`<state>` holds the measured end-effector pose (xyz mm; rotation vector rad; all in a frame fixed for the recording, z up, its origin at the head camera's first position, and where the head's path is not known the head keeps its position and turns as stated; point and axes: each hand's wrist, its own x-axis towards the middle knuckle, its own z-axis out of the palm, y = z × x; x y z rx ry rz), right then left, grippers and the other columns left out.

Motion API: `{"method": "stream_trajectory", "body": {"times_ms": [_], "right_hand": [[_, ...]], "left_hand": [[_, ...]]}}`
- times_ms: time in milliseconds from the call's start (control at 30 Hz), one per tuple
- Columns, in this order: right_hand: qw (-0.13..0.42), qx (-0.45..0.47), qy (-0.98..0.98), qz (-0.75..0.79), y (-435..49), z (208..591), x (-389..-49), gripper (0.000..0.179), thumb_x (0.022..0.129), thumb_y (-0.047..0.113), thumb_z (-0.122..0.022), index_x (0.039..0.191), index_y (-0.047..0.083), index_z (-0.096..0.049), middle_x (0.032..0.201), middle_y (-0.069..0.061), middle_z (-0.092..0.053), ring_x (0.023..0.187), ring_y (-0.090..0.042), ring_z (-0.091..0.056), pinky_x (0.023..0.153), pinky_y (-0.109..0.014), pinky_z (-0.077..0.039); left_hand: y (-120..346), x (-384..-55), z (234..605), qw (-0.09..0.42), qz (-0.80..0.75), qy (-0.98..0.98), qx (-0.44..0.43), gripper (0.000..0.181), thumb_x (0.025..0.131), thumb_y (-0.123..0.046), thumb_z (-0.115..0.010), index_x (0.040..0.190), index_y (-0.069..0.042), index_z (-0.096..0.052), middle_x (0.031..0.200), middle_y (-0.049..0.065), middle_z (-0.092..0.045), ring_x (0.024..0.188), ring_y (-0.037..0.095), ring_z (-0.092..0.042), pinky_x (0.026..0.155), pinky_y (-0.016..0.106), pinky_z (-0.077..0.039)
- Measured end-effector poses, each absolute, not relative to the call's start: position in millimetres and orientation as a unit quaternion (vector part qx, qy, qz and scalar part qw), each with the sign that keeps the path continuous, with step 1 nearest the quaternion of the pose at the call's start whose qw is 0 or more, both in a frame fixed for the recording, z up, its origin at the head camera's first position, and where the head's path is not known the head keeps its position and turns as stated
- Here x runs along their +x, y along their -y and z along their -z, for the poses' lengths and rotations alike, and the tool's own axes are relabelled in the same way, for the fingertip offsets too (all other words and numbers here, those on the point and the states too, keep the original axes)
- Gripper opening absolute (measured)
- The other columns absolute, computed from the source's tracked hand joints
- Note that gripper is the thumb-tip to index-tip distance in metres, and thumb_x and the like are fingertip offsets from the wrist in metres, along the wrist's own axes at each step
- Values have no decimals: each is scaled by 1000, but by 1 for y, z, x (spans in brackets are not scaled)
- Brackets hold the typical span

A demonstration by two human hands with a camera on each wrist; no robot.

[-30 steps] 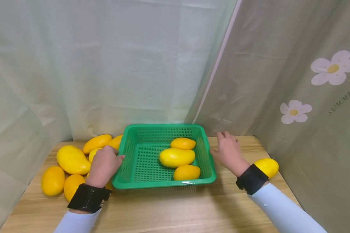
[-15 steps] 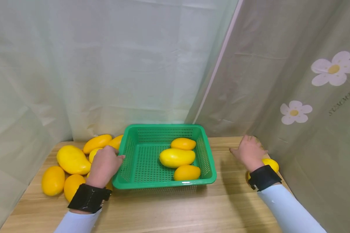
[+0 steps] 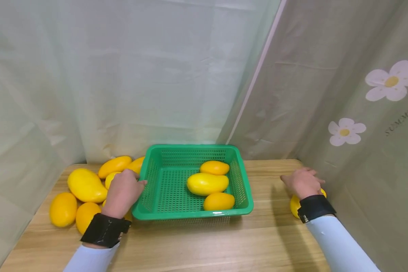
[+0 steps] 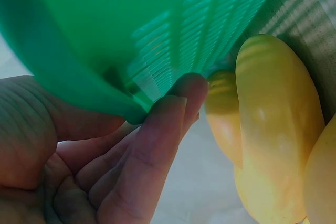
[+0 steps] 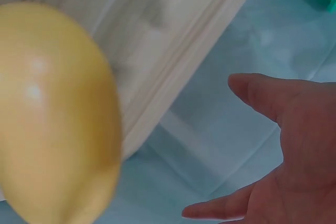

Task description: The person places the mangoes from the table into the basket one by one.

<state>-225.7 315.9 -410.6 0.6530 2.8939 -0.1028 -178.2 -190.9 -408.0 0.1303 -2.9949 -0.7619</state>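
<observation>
A green plastic basket [image 3: 193, 215] stands mid-table with three yellow mangoes [image 3: 207, 184] lying in its right half. At its left rim my left hand [image 3: 125, 192] pinches the edge; in the left wrist view the thumb is on one side of the rim [image 4: 79, 90] and the fingers on the other. My right hand [image 3: 305, 184] is over a single mango [image 3: 295, 206] at the table's right edge, partly covering it. The right wrist view shows that hand [image 5: 302, 145] with thumb and fingers spread apart, nothing between them, and the mango [image 5: 58, 108] beside it.
Several more mangoes [image 3: 85, 186] are heaped left of the basket, some hidden behind my left hand. The wooden table [image 3: 190, 249] meets a pale curtain [image 3: 176, 83] at the back and a flower-printed curtain [image 3: 367, 181] on the right.
My right hand has moved away from the basket's right side, rightward to over the lone mango. The left hand keeps its hold on the rim, and the basket stays in place.
</observation>
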Motion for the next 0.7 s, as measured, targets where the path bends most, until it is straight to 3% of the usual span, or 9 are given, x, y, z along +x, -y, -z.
{"method": "stream_trajectory", "body": {"times_ms": [200,433,700], "right_hand": [[93,197,-976,11,-326,418,-221,105,86,61,-49,125,-30,-14,119,-51,-22,98,-64,-38,88,-72,-23],[99,217,-971,33,-328,425,-221,102,85,59,-53,126,-27,-17,120,-50,-24,100,-59,-40,85,-69,-32],[89,210,-974,13,-332,433,-220,99,84,57,-54,122,-28,-20,104,-42,-35,87,-52,-47,82,-67,-34]], "left_hand": [[191,-179,407,29,248,967,39,25,86,-24,-65,86,1,-66,58,3,-50,53,20,-48,49,32,-39],[190,-178,406,29,247,968,39,25,86,-23,-65,86,1,-66,58,4,-49,53,20,-48,49,32,-39],[190,-177,408,30,246,968,39,24,86,-24,-65,83,0,-66,56,3,-49,53,21,-48,50,32,-38]]}}
